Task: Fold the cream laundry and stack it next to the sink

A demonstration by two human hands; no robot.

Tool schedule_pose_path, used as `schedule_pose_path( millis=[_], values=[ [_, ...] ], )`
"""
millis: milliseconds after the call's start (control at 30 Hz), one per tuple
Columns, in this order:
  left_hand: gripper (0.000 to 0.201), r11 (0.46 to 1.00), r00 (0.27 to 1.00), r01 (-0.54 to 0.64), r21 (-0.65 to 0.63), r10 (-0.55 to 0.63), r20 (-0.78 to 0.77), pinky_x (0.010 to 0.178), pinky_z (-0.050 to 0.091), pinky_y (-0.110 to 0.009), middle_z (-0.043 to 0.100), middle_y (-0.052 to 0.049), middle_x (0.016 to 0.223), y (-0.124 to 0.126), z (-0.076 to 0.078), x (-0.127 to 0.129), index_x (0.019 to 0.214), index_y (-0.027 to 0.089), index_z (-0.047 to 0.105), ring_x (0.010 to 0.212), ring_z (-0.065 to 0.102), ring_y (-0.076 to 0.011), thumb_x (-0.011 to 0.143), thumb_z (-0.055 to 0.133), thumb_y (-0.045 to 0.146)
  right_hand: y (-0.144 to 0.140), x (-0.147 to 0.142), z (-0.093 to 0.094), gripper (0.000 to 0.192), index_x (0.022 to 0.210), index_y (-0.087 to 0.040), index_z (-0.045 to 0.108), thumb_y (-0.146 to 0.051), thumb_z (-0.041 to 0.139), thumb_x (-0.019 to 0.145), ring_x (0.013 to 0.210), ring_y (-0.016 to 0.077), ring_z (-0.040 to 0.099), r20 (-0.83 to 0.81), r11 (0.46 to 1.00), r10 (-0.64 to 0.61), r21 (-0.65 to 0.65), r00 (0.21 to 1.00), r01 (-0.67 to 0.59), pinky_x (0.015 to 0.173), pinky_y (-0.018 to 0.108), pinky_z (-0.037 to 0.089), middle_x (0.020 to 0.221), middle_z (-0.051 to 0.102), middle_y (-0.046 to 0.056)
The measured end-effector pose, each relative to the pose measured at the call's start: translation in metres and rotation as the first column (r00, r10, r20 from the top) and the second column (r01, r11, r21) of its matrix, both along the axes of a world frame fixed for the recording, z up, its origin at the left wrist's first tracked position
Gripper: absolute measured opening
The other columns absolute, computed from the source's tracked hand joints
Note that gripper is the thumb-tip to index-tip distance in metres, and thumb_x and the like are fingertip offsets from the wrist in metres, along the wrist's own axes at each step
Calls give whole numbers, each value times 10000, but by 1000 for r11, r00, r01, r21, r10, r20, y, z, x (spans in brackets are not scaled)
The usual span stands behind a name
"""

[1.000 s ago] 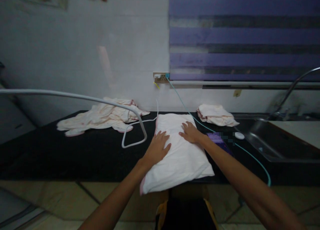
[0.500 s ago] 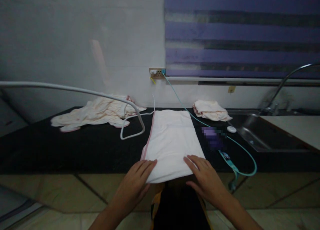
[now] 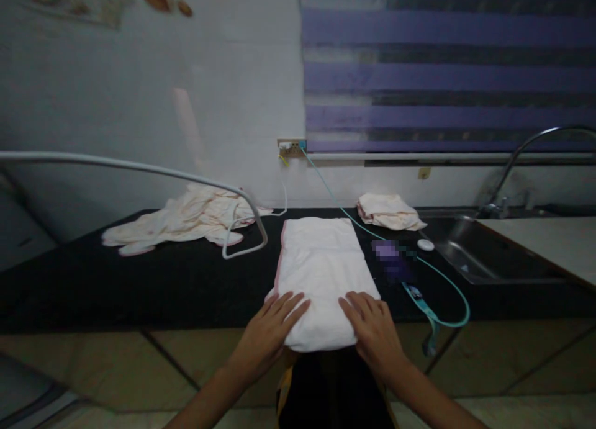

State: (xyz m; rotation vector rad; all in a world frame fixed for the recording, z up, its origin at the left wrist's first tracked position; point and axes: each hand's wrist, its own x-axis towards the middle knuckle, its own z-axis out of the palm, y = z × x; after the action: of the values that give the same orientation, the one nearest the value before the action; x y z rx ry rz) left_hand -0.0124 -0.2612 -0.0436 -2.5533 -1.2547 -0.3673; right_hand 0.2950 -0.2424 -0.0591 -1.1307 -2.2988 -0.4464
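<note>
A white folded cloth (image 3: 323,261) with a pink edge lies lengthwise on the black counter, its rounded near end overhanging the front edge. My left hand (image 3: 274,326) is at its near left corner, fingers on top and thumb out of sight, apparently beneath the cloth. At the near right corner my right hand (image 3: 372,326) holds it in the same way, fingers slightly spread on the upper face. The underside of the cloth is hidden.
A crumpled pile of cream cloths (image 3: 190,218) lies at the back left. A bent white tube (image 3: 186,177) crosses above the counter (image 3: 139,286). To the right are a folded cloth (image 3: 390,212), a phone-like blurred item (image 3: 393,261), a teal cord (image 3: 459,292), a white disc (image 3: 425,245) and a sink (image 3: 488,261).
Both hands have moved slightly inward over the cloth, and my right thumb has gone out of sight. The cloth's near end now looks thicker and rounder. The camera view has tilted up a little.
</note>
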Motion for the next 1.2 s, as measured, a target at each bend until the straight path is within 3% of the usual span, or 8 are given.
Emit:
schedule_pose_path(
  millis=[200,433,600,700,767,867,1033,1200],
  values=[
    [1032,991,992,125,-37,-125,17,1243,376,-487,442,-62,1646,0,1,-14,1640,254,294,1528,388,-242,669,478,-41,6,15,-3,757,1472,-189,567,-19,580,734,1296,290,555,5,978,205,-45,979,-204,1029,441,404,1456,633,132],
    [699,956,962,224,191,-248,111,1119,534,-436,636,-149,1448,3,2,-2,1457,162,508,1372,580,-257,778,495,-3,11,28,5,660,1366,-150,604,-18,502,727,1141,273,659,-108,914,407,53,907,-403,964,447,489,1276,727,156],
    [631,933,869,330,142,-359,340,1062,557,-304,743,-89,1264,4,18,-6,1357,226,569,1220,687,-173,781,461,-9,9,28,17,612,1331,-162,594,9,484,753,1015,243,705,-206,870,489,48,847,-491,878,407,519,1151,765,127],
    [578,922,820,372,102,-379,430,986,575,-281,778,-76,1126,-2,32,-1,1269,213,624,1103,730,-176,749,466,16,5,29,21,556,1275,-181,612,9,489,767,922,228,715,-229,842,527,12,818,-539,819,391,511,1061,778,101],
    [472,925,810,380,5,-336,481,885,583,-266,786,-70,1019,-7,40,7,1122,197,687,987,748,-179,733,470,42,3,30,21,508,1226,-189,634,-3,505,772,870,223,714,-250,832,534,-12,807,-554,777,379,500,1011,780,87],
    [374,915,830,335,-226,-173,531,792,560,-237,783,-46,928,-16,49,13,963,196,733,880,741,-158,743,464,55,0,37,22,493,1199,-200,663,-13,533,762,819,215,713,-290,829,521,-49,803,-557,750,364,502,957,781,70],
    [603,934,865,38,-355,147,479,1003,557,-356,766,-79,1183,-34,67,-1,1211,216,744,1119,704,-223,684,484,79,-7,56,37,510,1228,-209,683,-23,531,778,896,220,738,-323,837,474,-125,819,-533,793,354,546,1008,790,77],
    [428,892,804,-101,-440,334,492,969,572,-375,777,-92,1102,-48,90,-10,1095,222,801,1045,712,-243,764,534,185,-17,71,66,599,1214,-209,707,19,455,720,996,192,753,-433,821,388,-239,814,-518,840,302,581,1076,792,74]
  ],
)
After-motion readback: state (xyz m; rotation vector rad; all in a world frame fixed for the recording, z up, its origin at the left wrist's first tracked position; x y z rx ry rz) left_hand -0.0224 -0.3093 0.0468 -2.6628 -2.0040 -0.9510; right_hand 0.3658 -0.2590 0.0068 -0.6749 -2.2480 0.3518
